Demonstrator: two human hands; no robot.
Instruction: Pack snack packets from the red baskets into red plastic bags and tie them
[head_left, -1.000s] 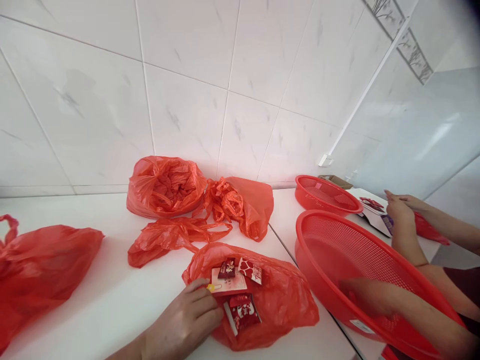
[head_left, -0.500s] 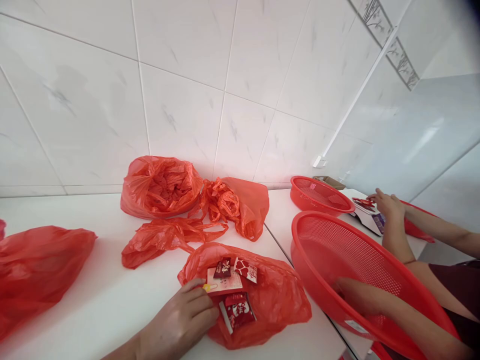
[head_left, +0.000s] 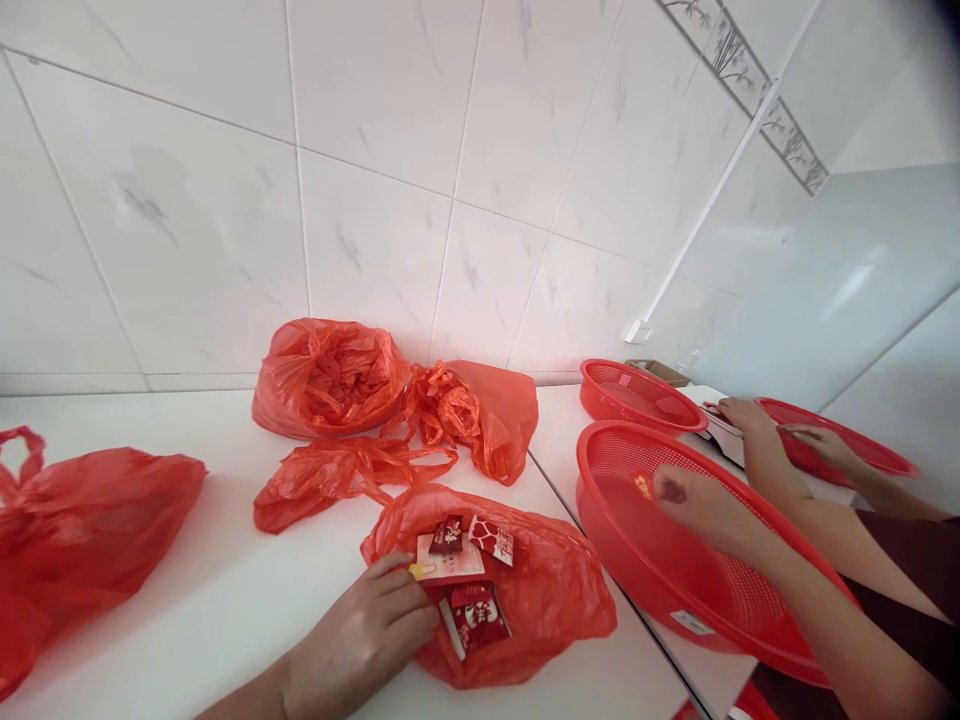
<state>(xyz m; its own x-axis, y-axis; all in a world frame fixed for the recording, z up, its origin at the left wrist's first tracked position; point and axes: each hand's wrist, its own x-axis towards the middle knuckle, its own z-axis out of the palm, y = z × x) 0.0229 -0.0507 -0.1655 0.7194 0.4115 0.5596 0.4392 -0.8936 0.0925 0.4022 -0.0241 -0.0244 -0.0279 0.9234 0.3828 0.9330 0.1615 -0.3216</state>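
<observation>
My left hand (head_left: 367, 622) is closed on the left rim of a red plastic bag (head_left: 559, 590). Inside that open bag lie several small dark red and white snack packets (head_left: 478, 617) and a pinkish card (head_left: 454, 562) with a yellow mark by my fingertips. Over the big red mesh basket (head_left: 694, 635), my right hand (head_left: 694, 505) is curled, its fingers partly hidden. A small red-and-yellow packet (head_left: 643, 487) shows at its fingertips.
Further red bags, one bulging (head_left: 330, 375), one knotted (head_left: 495, 415) and one at left (head_left: 97, 530), rest on the white table (head_left: 225, 590). A smaller red basket (head_left: 637, 400) stands behind. At right, a co-worker's hands (head_left: 757, 425) are near a scale (head_left: 726, 438) and another red basket (head_left: 892, 460).
My right hand has risen from deep in the basket, with the small packet now showing at its fingers. My left hand stays on the bag. The co-worker's hands have moved apart.
</observation>
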